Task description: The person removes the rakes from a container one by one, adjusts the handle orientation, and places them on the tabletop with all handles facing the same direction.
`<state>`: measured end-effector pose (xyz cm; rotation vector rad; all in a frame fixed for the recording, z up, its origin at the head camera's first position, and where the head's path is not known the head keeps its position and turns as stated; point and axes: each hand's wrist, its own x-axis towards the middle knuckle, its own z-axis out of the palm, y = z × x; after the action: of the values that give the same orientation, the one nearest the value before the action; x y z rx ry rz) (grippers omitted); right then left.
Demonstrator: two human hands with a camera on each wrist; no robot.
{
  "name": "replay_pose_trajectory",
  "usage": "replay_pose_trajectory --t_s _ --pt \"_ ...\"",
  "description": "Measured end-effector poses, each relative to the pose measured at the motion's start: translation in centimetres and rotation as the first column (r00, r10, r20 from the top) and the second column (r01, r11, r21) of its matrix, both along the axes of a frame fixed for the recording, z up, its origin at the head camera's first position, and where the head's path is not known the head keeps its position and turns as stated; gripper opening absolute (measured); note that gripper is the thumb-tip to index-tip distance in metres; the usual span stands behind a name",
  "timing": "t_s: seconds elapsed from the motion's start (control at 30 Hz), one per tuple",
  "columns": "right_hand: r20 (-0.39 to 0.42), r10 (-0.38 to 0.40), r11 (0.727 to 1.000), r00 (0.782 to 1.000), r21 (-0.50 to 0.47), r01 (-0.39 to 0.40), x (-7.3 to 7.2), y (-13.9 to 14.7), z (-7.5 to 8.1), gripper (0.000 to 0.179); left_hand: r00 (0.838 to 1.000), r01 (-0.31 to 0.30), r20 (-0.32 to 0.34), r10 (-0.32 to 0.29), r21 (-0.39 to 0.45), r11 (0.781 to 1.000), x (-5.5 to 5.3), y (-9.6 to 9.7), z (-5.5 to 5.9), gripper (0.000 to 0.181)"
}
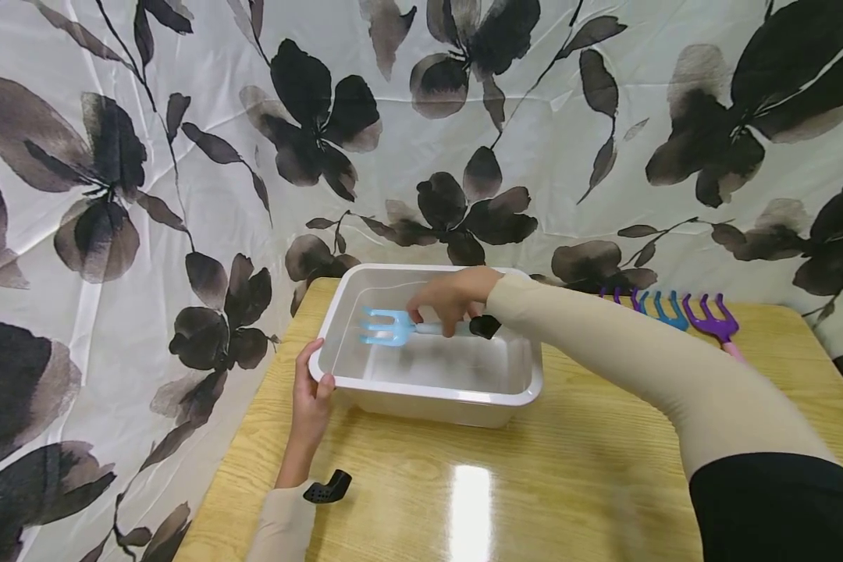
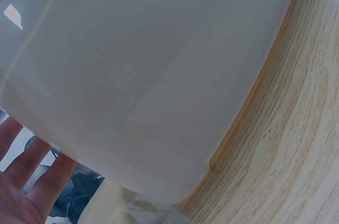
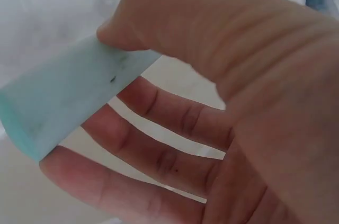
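My right hand (image 1: 449, 299) is inside a white plastic tub (image 1: 428, 388), pinching the pale blue handle (image 3: 63, 94) of a small light blue garden fork (image 1: 392, 328) between thumb and fingertips. The fork lies level across the tub's interior, its tines toward the left end wall. At the tub's front left corner, my left hand (image 1: 311, 398) grips the rim, thumb at the front and fingers along the left side. In the left wrist view, those fingers (image 2: 50, 179) show beside the tub's pale outer wall (image 2: 137, 86).
Several more hand forks lie at the table's back right: a purple one (image 1: 711, 316), a blue one (image 1: 670, 312) and another purple one (image 1: 634, 298) partly behind my right sleeve. A floral cloth (image 1: 365, 47) hangs behind and left of the wooden table (image 1: 555, 476).
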<state>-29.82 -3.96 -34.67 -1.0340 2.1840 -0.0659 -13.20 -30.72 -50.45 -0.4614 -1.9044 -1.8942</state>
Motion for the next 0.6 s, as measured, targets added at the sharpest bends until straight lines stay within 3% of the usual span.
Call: replay_pose_trajectory --t_s 0.3,0.6 --pt "-0.030 -0.016 0.994 0.999 -0.108 0.012 1.8 1.9 4.3 0.053 1.000 -0.017 0.026 0.017 -0.015 1.000 0.4 -0.2 0.1 0.061" --pt "-0.075 -0.064 0.983 0.995 -0.178 0.050 3.1 6.2 7.1 0.053 1.000 -0.017 0.018 0.017 -0.016 1.000 0.5 -0.1 0.1 0.063"
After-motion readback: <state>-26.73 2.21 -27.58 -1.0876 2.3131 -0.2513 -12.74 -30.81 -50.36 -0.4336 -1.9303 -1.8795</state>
